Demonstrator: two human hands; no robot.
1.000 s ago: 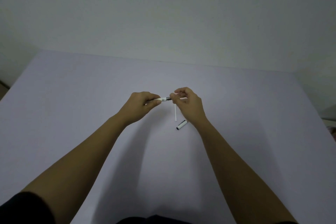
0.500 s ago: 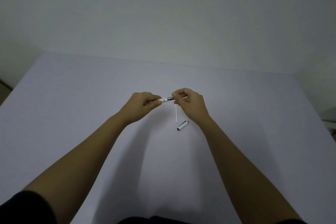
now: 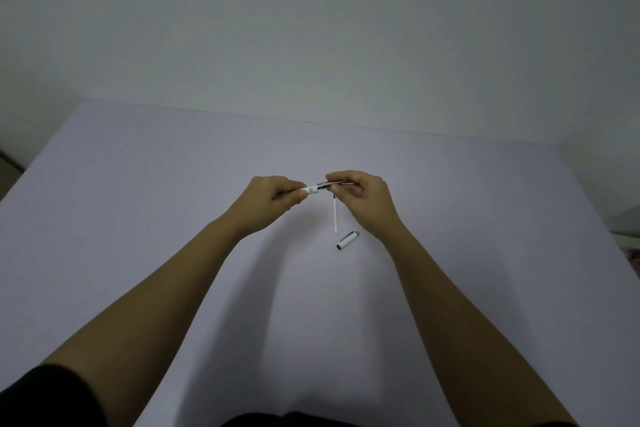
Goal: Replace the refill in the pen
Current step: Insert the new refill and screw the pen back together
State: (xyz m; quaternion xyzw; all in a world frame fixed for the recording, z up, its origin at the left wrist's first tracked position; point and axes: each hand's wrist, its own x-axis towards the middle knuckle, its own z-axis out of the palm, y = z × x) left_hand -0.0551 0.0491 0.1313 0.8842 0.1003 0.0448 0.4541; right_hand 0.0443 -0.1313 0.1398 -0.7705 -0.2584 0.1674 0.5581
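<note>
I hold a white pen barrel (image 3: 312,189) level above the table. My left hand (image 3: 273,198) is closed around its left end. My right hand (image 3: 363,196) pinches the dark metal front section (image 3: 326,186) at the barrel's right end, and the tip is hidden in those fingers. A thin white refill (image 3: 335,216) lies on the table just below my hands, pointing toward me. The white pen cap (image 3: 347,240) with a dark open end lies beside the refill's near end.
The lilac table (image 3: 145,204) stretches wide on both sides and ends at a pale wall (image 3: 311,45) behind. Its right edge runs close to a grey object (image 3: 623,222) at the far right.
Both hands have stayed nearly still on the pen; the right fingers have shifted a little on the front section. Refill and cap lie where they were.
</note>
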